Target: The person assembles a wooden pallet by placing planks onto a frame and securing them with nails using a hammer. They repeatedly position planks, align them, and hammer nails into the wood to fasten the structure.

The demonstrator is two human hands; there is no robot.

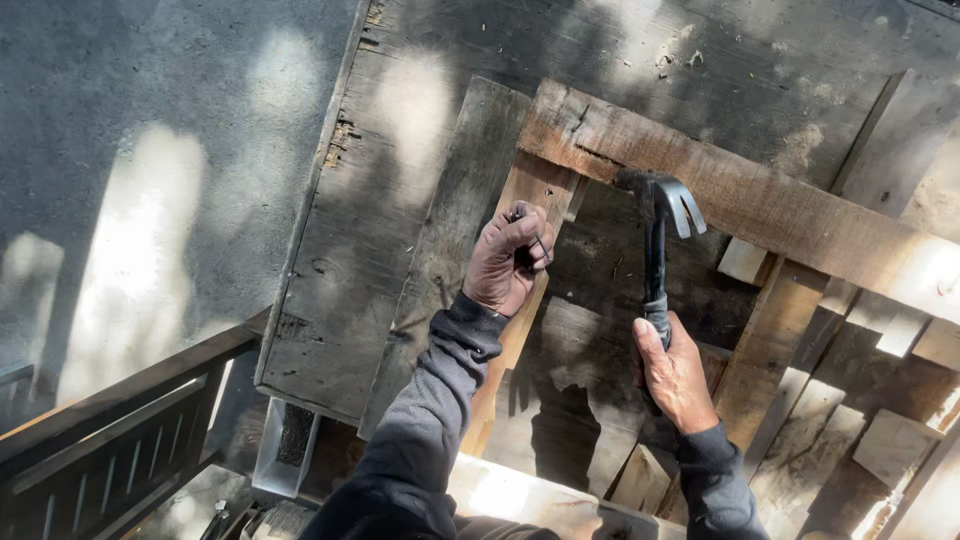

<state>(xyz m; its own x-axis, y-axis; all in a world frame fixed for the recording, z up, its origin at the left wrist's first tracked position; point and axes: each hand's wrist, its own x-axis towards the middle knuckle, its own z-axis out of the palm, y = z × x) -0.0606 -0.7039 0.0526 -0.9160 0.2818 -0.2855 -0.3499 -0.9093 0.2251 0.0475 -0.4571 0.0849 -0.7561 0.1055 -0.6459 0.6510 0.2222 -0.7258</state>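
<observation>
**Clerk:** Sleeves (pixel 430 440) first, nearest the lens: two dark grey cuffs, one per arm, rising from the bottom edge. Largest item next?

**Checker:** Plywood sheet (pixel 400 190), grey and weathered, chipped along its left edge, lying flat under everything else. Concrete ground (pixel 150 150) to its left, dappled with sun.

**Clerk:** Entered. Then?

**Checker:** Pallet frame (pixel 760 210) of rough boards on the sheet. One long reddish plank runs diagonally across the top; a narrower upright board (pixel 525 200) meets it at the upper left corner. More slats (pixel 830 400) lie to the right.

**Clerk:** Furniture?

**Checker:** Dark slatted rail (pixel 110 450), bottom left, beside a small grey tray (pixel 285 445).

**Clerk:** Tools?

**Checker:** Hammer (pixel 660 230), black, claw type, head up near the plank, claw pointing right.

**Clerk:** Hands?

**Checker:** Right hand (pixel 675 375) wrapped around the hammer's handle. Left hand (pixel 510 260) curled on the upright board, fingertips pinching a small dark nail (pixel 540 243). The two hands are well apart.
</observation>
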